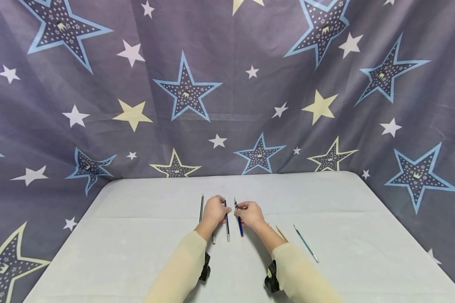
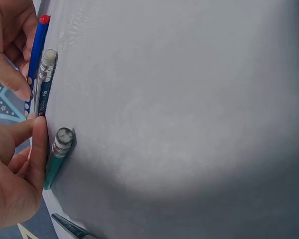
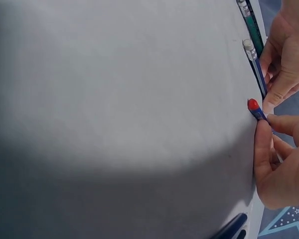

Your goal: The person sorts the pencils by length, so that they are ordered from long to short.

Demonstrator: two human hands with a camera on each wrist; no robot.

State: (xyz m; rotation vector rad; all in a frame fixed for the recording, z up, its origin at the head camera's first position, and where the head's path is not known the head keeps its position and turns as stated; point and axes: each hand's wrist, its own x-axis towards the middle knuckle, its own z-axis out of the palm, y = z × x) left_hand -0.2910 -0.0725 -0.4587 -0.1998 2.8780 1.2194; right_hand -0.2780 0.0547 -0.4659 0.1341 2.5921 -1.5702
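Note:
My left hand pinches a dark blue pencil with a white eraser end between thumb and finger. In the left wrist view that pencil lies along the table, eraser end toward the camera. Close to its right, my right hand pinches a blue pencil with a red end. The red end shows past the fingers in the right wrist view. A green pencil with an eraser end lies beside the left hand, partly hidden by it in the head view.
A black pencil lies left of the left hand. To the right, a yellowish pencil, partly covered by the right forearm, and a teal pencil lie slanted on the white-covered table. A star-patterned cloth hangs behind.

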